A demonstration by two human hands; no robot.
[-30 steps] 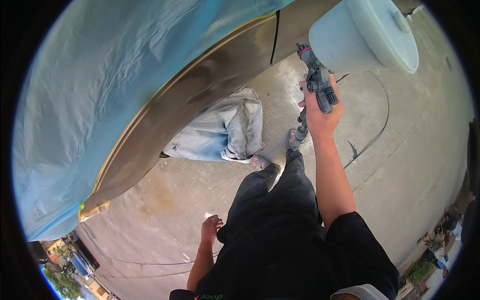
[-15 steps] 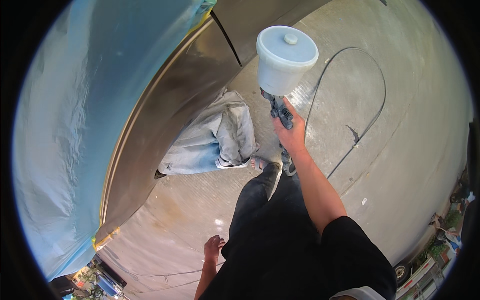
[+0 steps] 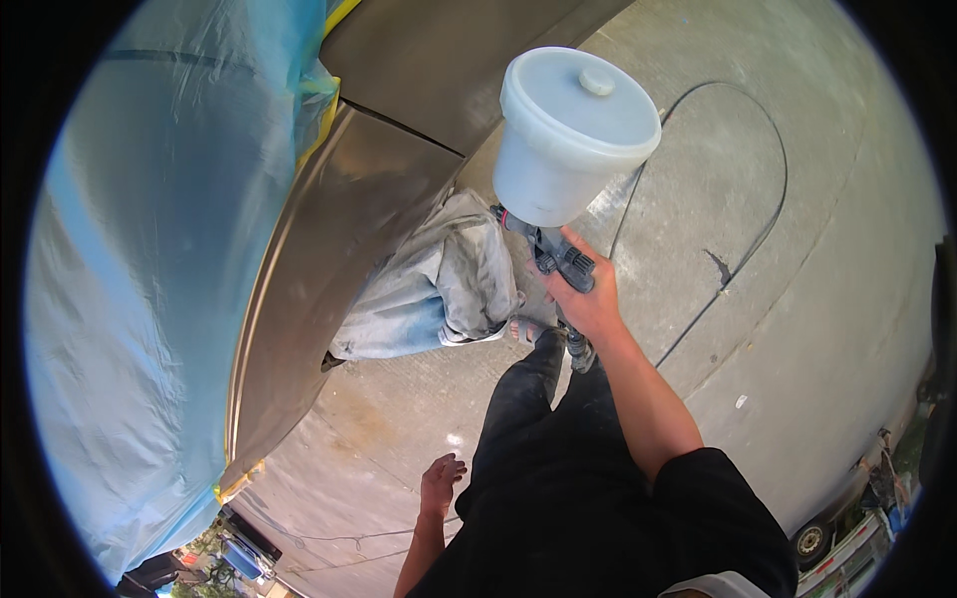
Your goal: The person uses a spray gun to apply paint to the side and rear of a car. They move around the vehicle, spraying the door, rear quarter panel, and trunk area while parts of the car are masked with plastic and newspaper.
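My right hand (image 3: 590, 289) is wrapped round the grip of a dark spray gun (image 3: 558, 257), held out in front of me. On top of the gun sits a large whitish plastic paint cup (image 3: 551, 174), its lid (image 3: 583, 95) capped by a small round knob. The gun's nose points left, toward the glossy brown car body panel (image 3: 349, 189), with a gap between them. Low at my left side hangs my left hand (image 3: 439, 484), empty, its fingers loosely bent and a little apart.
Blue-tinted masking film (image 3: 169, 269) edged with yellow tape (image 3: 324, 125) covers the car's upper part. A grey cloth cover (image 3: 439, 269) bulges beside the lower panel, near my foot. The air hose (image 3: 783, 179) loops over the concrete floor on the right. A wheel (image 3: 811, 541) shows far right.
The spray gun and cup have come closer and look larger, with my right hand slightly lower. My left hand has risen a little. My view has shifted, so the car panel appears further right.
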